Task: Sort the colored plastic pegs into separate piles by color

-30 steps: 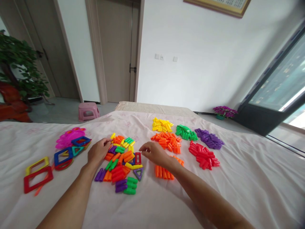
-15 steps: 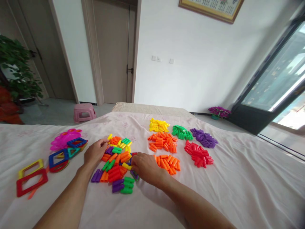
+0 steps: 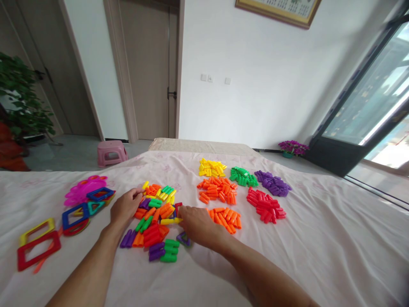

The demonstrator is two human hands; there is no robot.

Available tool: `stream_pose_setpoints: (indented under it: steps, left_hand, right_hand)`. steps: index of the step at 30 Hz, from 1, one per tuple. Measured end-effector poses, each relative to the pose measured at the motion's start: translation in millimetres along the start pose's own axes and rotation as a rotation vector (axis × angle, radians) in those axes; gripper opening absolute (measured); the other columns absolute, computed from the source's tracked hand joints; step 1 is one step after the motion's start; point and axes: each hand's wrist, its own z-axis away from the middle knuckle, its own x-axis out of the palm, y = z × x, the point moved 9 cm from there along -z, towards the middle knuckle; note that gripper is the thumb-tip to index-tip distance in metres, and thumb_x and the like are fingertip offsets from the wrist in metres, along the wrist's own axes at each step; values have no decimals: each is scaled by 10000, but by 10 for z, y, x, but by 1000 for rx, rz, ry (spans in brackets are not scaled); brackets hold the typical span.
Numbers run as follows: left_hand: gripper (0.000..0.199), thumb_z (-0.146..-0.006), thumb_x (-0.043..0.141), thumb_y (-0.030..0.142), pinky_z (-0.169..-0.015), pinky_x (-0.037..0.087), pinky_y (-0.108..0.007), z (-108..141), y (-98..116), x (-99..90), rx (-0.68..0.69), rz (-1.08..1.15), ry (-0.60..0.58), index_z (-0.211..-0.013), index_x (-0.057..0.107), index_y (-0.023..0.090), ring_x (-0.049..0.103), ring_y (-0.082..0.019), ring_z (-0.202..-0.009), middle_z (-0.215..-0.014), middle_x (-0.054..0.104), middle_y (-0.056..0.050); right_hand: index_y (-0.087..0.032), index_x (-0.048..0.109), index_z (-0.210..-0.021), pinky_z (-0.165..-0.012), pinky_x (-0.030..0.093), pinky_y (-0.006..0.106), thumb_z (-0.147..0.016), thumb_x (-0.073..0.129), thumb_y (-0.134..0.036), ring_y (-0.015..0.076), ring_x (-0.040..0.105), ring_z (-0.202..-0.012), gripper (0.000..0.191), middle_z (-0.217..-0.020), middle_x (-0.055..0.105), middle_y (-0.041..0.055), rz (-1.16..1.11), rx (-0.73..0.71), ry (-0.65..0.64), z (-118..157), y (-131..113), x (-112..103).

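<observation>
A mixed heap of coloured plastic pieces (image 3: 153, 232) lies on the cloth between my hands. My left hand (image 3: 127, 206) rests at the heap's left edge, fingers bent together near orange and yellow pieces; whatever they hold is hidden. At the right edge, my right hand (image 3: 194, 221) has its fingers closed at the end of a yellow piece (image 3: 169, 221). Beyond it are sorted piles: yellow (image 3: 211, 168), green (image 3: 243, 176), purple (image 3: 273, 183), red (image 3: 266, 206), and two orange piles (image 3: 217, 190), the nearer one (image 3: 226, 219) partly behind my right hand.
Magnetic frames, among them a red one (image 3: 38, 250) and a blue one (image 3: 75, 215), lie left of my left arm with a pink flower-shaped piece (image 3: 83, 191). A small blue-purple triangle (image 3: 183, 238) sits below my right hand. A pink stool (image 3: 111, 153) stands beyond the table.
My right hand has shifted slightly, and the yellow piece at its fingertips now lies more level. The triangle beneath that hand shows more fully. The camera view has moved a little.
</observation>
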Motion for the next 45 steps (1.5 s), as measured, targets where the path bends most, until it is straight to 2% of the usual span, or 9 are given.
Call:
stream_pose_setpoints:
  steps: [4, 8, 12, 16, 28, 37, 41, 43, 45]
  left_hand:
    - [419, -894, 426, 491, -682, 418, -292, 0, 7, 2, -12, -2, -14, -1177, 692, 334, 675, -251, -977, -1149, 743, -14]
    - [416, -887, 435, 503, -678, 411, -292, -3, 2, 13, -20, 8, -24, -1175, 689, 343, 676, -249, -964, -1125, 747, -9]
    - [419, -895, 417, 507, -683, 409, -294, 5, 8, 6, -20, 15, -20, -1162, 694, 339, 673, -256, -979, -1137, 743, -9]
    - [409, -896, 413, 506, -682, 406, -291, 22, 20, -1, -24, 16, -23, -1145, 697, 349, 674, -251, -973, -1132, 743, 4]
    - [369, -886, 454, 475, -677, 404, -282, 58, 55, -27, -26, 52, -17, -1134, 697, 350, 675, -228, -968, -1117, 748, 29]
    - [361, -892, 463, 475, -662, 396, -279, 53, 53, -31, -20, 47, 1, -1120, 712, 345, 678, -232, -956, -1101, 757, 22]
    - [381, -893, 452, 478, -674, 400, -280, 56, 60, -40, -13, 46, 6, -1139, 708, 341, 675, -229, -955, -1120, 751, 11]
    - [383, -894, 445, 472, -681, 402, -281, 54, 54, -40, -22, 46, 3, -1139, 708, 338, 673, -227, -956, -1124, 749, 8]
    - [381, -892, 445, 463, -681, 402, -281, 49, 49, -38, -31, 44, -4, -1140, 706, 339, 672, -226, -953, -1121, 749, 9]
  right_hand:
    - [-198, 682, -1085, -817, 467, 264, -951, 544, -267, 184, 661, -965, 204, -1053, 717, 67, -211, 23, 205, -117, 423, -312]
    - [-170, 714, -1103, -906, 437, 243, -948, 507, -175, 165, 637, -1055, 258, -1115, 718, 78, -224, 164, 450, -326, 1277, -709]
    - [-156, 703, -1146, -818, 453, 229, -905, 572, -200, 172, 664, -997, 278, -1103, 736, 78, -130, 474, 467, -515, 2197, -896]
    - [-169, 747, -1043, -741, 452, 233, -875, 617, -247, 190, 683, -932, 226, -1010, 760, 69, -69, 579, 439, -665, 2628, -965]
    - [-238, 759, -1110, -875, 467, 250, -888, 536, -199, 211, 662, -1091, 317, -1181, 730, 66, -20, 599, 396, -1119, 2895, -793]
    - [-208, 693, -1207, -876, 482, 274, -869, 582, -214, 214, 662, -1071, 355, -1179, 719, 93, -28, 642, 414, -1069, 2895, -797]
    - [-217, 684, -1220, -866, 480, 274, -891, 524, -181, 207, 666, -1058, 367, -1159, 726, 85, -43, 635, 440, -983, 2759, -850]
    - [-224, 692, -1202, -863, 477, 254, -899, 524, -193, 189, 664, -1054, 348, -1154, 730, 62, -63, 577, 458, -980, 2556, -871]
    - [-212, 713, -1152, -835, 478, 229, -888, 556, -203, 167, 673, -999, 307, -1105, 744, 45, -126, 435, 456, -1012, 2222, -849]
